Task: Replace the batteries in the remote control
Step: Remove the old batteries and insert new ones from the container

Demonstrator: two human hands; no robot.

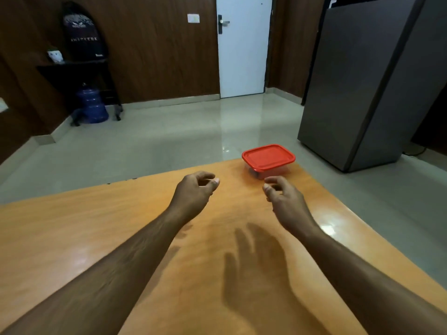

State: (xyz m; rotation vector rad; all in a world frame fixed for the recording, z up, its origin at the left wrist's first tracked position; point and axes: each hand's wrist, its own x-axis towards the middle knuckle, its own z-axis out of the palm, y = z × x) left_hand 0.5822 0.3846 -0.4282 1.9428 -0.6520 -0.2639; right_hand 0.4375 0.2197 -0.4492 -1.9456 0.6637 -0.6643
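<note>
- Nearest the camera, two bare forearms reach away from the viewer over an orange wooden table [72,238], one entering from the lower left and one from the lower right.
- The left hand [193,192] hovers above the table with its fingers [205,176] loosely curled and the thumb tip near them; a small gap shows between them, and nothing is held.
- The right hand [284,197] hovers in the same way, fingers curled inward, thumb apart from them, also empty.
- The two hands are near each other, not touching, with bare tabletop between them.
- Dark hand-shaped shadows fall on the glossy table surface under the arms.
- Just beyond the right hand, at the far edge of the table, sits a clear plastic container [266,171] closed with a red lid [268,157]. Something dark shows through its side, too unclear to identify.
- No remote control or batteries can be made out anywhere in view.
- Past the table is a pale, shiny tiled floor [169,141].
- On the far right stands a tall grey refrigerator [358,81].
- In the far wall, a white door [242,56] with a dark handle is set among brown wood panels.
- On the far left, a dark stand holds a black bag [82,32], with a blue water jug [92,105] on the floor beneath.
</note>
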